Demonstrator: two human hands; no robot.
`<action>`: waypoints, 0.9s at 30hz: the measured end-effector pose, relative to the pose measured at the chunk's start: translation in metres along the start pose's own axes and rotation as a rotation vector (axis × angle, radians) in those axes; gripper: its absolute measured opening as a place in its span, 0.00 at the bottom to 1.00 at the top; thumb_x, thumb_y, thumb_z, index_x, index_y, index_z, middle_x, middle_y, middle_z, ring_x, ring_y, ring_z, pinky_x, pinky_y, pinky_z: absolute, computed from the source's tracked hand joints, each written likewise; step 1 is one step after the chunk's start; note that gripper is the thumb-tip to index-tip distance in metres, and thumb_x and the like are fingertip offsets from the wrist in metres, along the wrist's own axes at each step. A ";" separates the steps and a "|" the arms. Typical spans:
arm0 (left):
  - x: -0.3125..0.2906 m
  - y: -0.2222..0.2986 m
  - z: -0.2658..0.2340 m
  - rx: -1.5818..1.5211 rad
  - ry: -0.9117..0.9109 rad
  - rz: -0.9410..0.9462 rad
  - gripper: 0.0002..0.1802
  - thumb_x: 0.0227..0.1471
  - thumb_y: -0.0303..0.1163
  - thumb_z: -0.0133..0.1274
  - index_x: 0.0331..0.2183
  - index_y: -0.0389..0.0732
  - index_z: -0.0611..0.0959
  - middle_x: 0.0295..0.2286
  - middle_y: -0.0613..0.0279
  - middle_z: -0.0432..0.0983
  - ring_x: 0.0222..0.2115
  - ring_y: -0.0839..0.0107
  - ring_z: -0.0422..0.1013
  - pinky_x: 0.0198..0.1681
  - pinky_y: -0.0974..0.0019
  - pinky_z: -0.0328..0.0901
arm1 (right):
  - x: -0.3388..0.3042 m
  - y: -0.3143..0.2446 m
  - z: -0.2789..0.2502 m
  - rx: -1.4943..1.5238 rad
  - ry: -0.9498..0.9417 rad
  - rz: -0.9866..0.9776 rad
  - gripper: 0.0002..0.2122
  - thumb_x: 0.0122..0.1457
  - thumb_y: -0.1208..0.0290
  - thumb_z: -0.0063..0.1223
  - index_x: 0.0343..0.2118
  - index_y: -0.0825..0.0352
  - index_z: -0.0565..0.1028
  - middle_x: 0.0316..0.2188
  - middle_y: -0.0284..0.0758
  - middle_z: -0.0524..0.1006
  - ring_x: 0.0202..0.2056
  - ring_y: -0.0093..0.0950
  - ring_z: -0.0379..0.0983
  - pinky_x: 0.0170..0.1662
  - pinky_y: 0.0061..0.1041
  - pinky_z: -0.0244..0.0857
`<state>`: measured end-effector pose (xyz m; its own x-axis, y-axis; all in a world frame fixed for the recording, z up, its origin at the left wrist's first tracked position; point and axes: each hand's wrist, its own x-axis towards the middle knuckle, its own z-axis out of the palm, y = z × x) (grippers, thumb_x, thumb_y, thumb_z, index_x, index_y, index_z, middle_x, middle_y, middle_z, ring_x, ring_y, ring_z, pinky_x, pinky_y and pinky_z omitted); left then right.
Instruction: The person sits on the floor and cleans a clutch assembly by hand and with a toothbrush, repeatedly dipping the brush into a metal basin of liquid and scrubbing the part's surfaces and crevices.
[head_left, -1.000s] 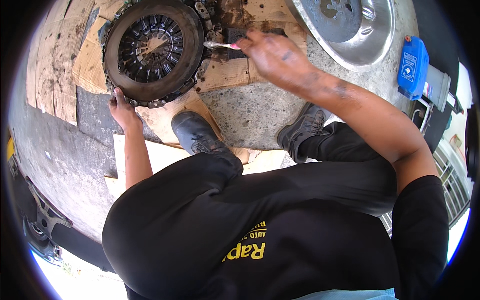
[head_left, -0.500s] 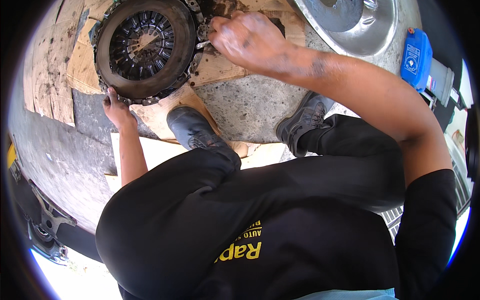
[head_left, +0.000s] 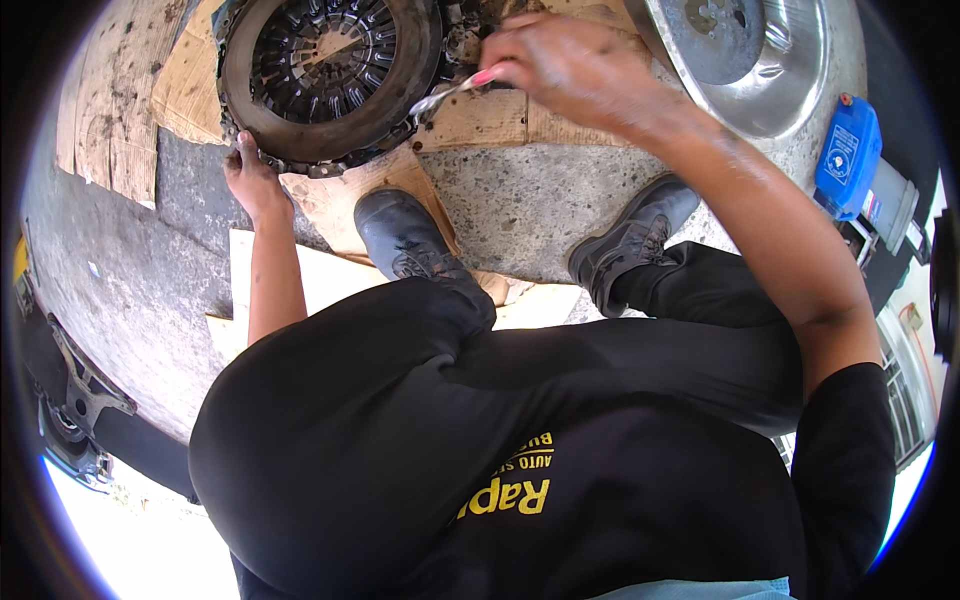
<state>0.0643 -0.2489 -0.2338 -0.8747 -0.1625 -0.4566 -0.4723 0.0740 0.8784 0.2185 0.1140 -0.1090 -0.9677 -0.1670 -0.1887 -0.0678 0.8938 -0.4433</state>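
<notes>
A round clutch pressure plate (head_left: pixel 310 138) with a dark, worn metal ring and a circle of spring fingers stands at the upper left, over cardboard. At its near rim, my left hand (head_left: pixel 258 185) grips the edge, thumb on top and the other fingers partly hidden. My right hand (head_left: pixel 570 65), smeared by motion, is closed around a thin silvery tool (head_left: pixel 448 94) with a red part by the fingers. The tool's free end points at the plate's right rim; whether it touches, I cannot tell. Dark greasy residue (head_left: pixel 462 45) shows beside the plate.
Stained cardboard (head_left: pixel 115 110) covers parts of the concrete floor. A large shiny metal pan (head_left: pixel 800 80) stands at the upper right. Near it are a blue plastic container (head_left: pixel 850 155) and a grey bucket (head_left: pixel 890 205). My boots (head_left: pixel 400 235) are close below the plate.
My right hand has drawn away from the plate's rim to the right, baring more of the tool. My left hand keeps its hold on the rim. The whole view has shifted slightly.
</notes>
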 end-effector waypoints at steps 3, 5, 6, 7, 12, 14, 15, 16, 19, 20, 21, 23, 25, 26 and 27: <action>-0.008 0.007 0.020 -0.040 -0.013 0.002 0.19 0.60 0.39 0.59 0.42 0.34 0.74 0.36 0.62 0.73 0.35 0.72 0.66 0.40 0.68 0.62 | 0.013 -0.022 0.063 0.121 0.241 -0.125 0.11 0.59 0.71 0.49 0.41 0.63 0.81 0.41 0.43 0.82 0.42 0.36 0.81 0.47 0.37 0.75; -0.004 0.004 0.014 -0.012 -0.015 0.035 0.18 0.60 0.39 0.58 0.41 0.34 0.74 0.36 0.61 0.73 0.35 0.71 0.66 0.41 0.67 0.63 | 0.022 -0.027 0.079 0.166 0.098 -0.020 0.18 0.63 0.62 0.38 0.46 0.62 0.80 0.47 0.50 0.78 0.48 0.44 0.77 0.55 0.38 0.70; 0.003 -0.004 0.007 0.024 -0.015 0.061 0.18 0.61 0.39 0.58 0.41 0.33 0.75 0.36 0.60 0.74 0.36 0.70 0.67 0.43 0.66 0.64 | 0.027 -0.033 0.082 0.194 0.020 0.025 0.22 0.65 0.57 0.33 0.49 0.61 0.79 0.51 0.54 0.75 0.50 0.48 0.75 0.59 0.38 0.67; 0.010 -0.011 0.000 0.059 -0.018 0.085 0.18 0.61 0.39 0.57 0.41 0.33 0.75 0.37 0.59 0.74 0.36 0.70 0.68 0.44 0.65 0.65 | 0.028 -0.034 0.080 0.103 0.065 -0.028 0.19 0.63 0.63 0.38 0.48 0.62 0.79 0.50 0.52 0.76 0.47 0.47 0.77 0.54 0.39 0.70; 0.001 -0.003 0.004 -0.029 0.005 0.023 0.16 0.60 0.38 0.59 0.39 0.36 0.74 0.34 0.65 0.74 0.32 0.76 0.65 0.36 0.71 0.62 | 0.009 -0.002 0.026 -0.096 0.016 -0.020 0.18 0.62 0.67 0.40 0.49 0.63 0.79 0.53 0.49 0.75 0.45 0.44 0.78 0.52 0.40 0.71; 0.003 -0.006 0.001 -0.018 0.019 0.045 0.16 0.60 0.38 0.59 0.39 0.36 0.74 0.33 0.65 0.73 0.31 0.77 0.65 0.35 0.72 0.61 | 0.011 -0.007 -0.001 -0.087 -0.086 0.027 0.20 0.64 0.64 0.34 0.49 0.63 0.79 0.54 0.50 0.74 0.48 0.45 0.77 0.55 0.39 0.70; 0.004 -0.008 0.001 -0.010 0.024 0.054 0.16 0.60 0.38 0.59 0.39 0.37 0.74 0.33 0.66 0.73 0.31 0.77 0.66 0.34 0.72 0.61 | 0.012 -0.012 -0.009 -0.079 -0.105 0.030 0.20 0.64 0.64 0.34 0.49 0.63 0.79 0.53 0.49 0.75 0.48 0.45 0.77 0.54 0.39 0.70; 0.004 -0.008 -0.001 -0.015 0.031 0.041 0.17 0.60 0.39 0.59 0.39 0.36 0.73 0.33 0.66 0.73 0.31 0.77 0.65 0.34 0.72 0.61 | 0.013 -0.014 -0.013 -0.071 -0.126 0.031 0.20 0.64 0.64 0.34 0.49 0.64 0.79 0.51 0.49 0.76 0.48 0.45 0.77 0.54 0.38 0.71; 0.003 -0.009 0.006 -0.014 0.017 0.022 0.17 0.60 0.39 0.59 0.40 0.36 0.73 0.33 0.64 0.73 0.33 0.75 0.66 0.37 0.70 0.62 | 0.007 -0.015 0.044 -0.055 0.051 -0.101 0.17 0.65 0.64 0.39 0.46 0.64 0.80 0.45 0.46 0.79 0.45 0.43 0.79 0.49 0.37 0.73; 0.005 -0.009 0.008 -0.006 0.008 0.036 0.18 0.60 0.39 0.58 0.40 0.35 0.74 0.34 0.62 0.73 0.34 0.73 0.67 0.39 0.68 0.64 | 0.005 -0.016 0.077 0.032 0.240 -0.089 0.14 0.65 0.65 0.43 0.46 0.63 0.79 0.39 0.43 0.79 0.40 0.41 0.80 0.42 0.39 0.75; 0.005 -0.009 0.006 0.003 0.014 0.049 0.18 0.61 0.39 0.58 0.40 0.34 0.74 0.35 0.60 0.74 0.36 0.71 0.68 0.42 0.66 0.66 | 0.015 -0.031 0.079 0.042 0.156 -0.053 0.14 0.65 0.65 0.44 0.47 0.63 0.78 0.40 0.43 0.79 0.39 0.41 0.80 0.42 0.39 0.76; 0.005 -0.010 0.003 0.002 0.009 0.047 0.18 0.60 0.39 0.58 0.40 0.35 0.74 0.35 0.60 0.74 0.35 0.71 0.68 0.41 0.66 0.65 | 0.020 -0.064 0.081 0.068 -0.019 0.024 0.14 0.65 0.65 0.45 0.49 0.62 0.77 0.40 0.43 0.78 0.38 0.40 0.81 0.40 0.39 0.76; 0.005 -0.011 0.001 0.023 0.004 0.040 0.18 0.60 0.40 0.59 0.40 0.35 0.74 0.35 0.61 0.74 0.35 0.71 0.68 0.41 0.66 0.65 | 0.017 -0.067 0.087 0.056 -0.006 0.026 0.15 0.64 0.65 0.46 0.50 0.62 0.76 0.40 0.42 0.77 0.36 0.39 0.81 0.38 0.40 0.76; 0.007 -0.012 -0.001 0.041 0.007 0.034 0.18 0.60 0.40 0.59 0.39 0.35 0.74 0.35 0.61 0.74 0.35 0.72 0.68 0.40 0.67 0.65 | 0.013 -0.060 0.083 0.043 0.002 0.015 0.15 0.63 0.65 0.47 0.50 0.62 0.76 0.40 0.42 0.77 0.36 0.39 0.81 0.37 0.39 0.76; 0.009 -0.008 0.002 0.052 0.004 0.034 0.18 0.60 0.40 0.59 0.39 0.35 0.74 0.35 0.61 0.74 0.35 0.72 0.68 0.40 0.67 0.65 | 0.009 -0.050 0.079 0.021 0.017 0.006 0.15 0.63 0.66 0.48 0.50 0.62 0.76 0.40 0.41 0.77 0.35 0.39 0.81 0.37 0.39 0.76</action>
<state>0.0604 -0.2489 -0.2452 -0.8898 -0.1632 -0.4262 -0.4477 0.1307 0.8846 0.2326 0.0352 -0.1581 -0.9721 -0.1545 -0.1765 -0.0571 0.8856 -0.4609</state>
